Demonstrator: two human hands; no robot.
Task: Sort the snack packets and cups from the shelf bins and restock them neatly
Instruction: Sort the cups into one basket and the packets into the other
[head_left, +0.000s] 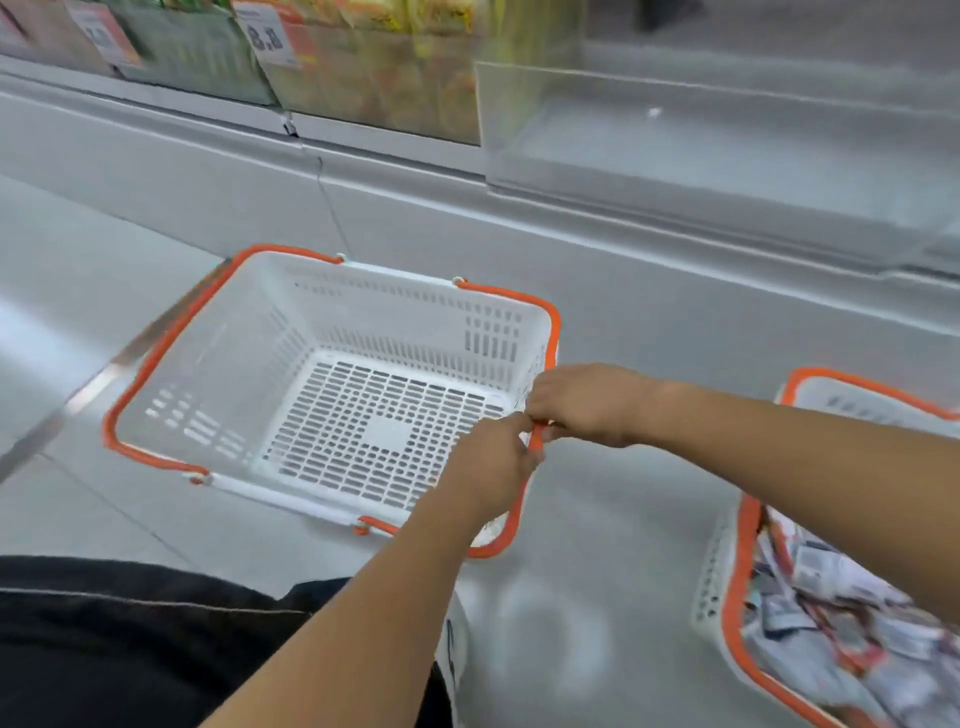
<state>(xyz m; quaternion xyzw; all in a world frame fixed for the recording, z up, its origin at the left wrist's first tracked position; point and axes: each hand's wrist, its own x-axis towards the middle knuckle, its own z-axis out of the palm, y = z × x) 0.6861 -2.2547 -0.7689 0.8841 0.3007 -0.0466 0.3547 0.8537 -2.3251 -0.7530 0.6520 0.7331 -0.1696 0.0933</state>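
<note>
White perforated plastic basket (332, 395), empty, on the floor (597, 519) below the shelf (727, 171). Left hand (488, 467) and right hand (582, 402) both curled round its orange handle (537, 441) at the right rim. Probably light, stiff; best lifted there. Far right: second basket (737, 571) of crinkly snack packets (831, 623).

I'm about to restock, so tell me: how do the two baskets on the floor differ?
The left basket holds nothing, its slotted bottom bare; the right basket is piled with snack packets. The left basket is wholly in view; the right basket is cut off by the frame edge. Both the left hand and right hand grip the left basket's orange handle; nobody touches the right basket. Both are white with orange handles.
</note>
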